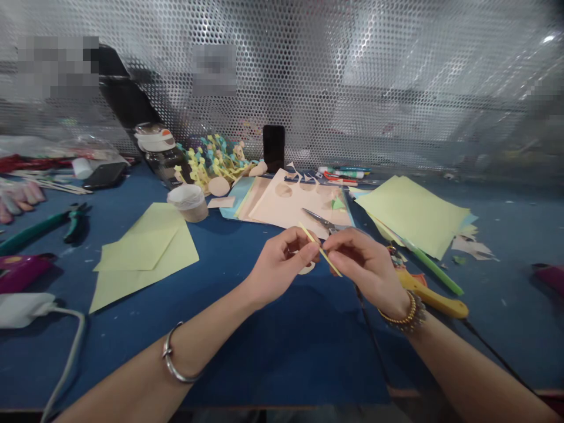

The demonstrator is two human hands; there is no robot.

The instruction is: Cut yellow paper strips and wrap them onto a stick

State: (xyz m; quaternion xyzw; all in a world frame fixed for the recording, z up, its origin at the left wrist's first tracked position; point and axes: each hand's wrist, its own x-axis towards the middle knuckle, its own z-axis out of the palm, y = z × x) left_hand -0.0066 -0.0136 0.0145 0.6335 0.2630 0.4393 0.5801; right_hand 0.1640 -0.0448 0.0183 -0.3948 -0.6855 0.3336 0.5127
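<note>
No text, label, brand, number or sign can be read in the head view. Any printing on the marker pens [346, 174] is too small to be made out, and two patches [214, 70] on the perforated metal panel [352, 76] are pixelated.

we face a wall of perforated metal sheet [352, 70] running from 9 o'clock round to 3 o'clock, its rows of small round holes catching the light in silvery streaks. a hard white glare [547, 39] sits on it near 2 o'clock, and pixelated patches [57, 66] blur it at 10 and 12 o'clock. a dark slanted band [126, 88] leans across it at 11 o'clock. at 6 o'clock spreads the deep blue top of the table [286, 364], ending in a thin brown edge [405, 392] at 5 o'clock.
</note>
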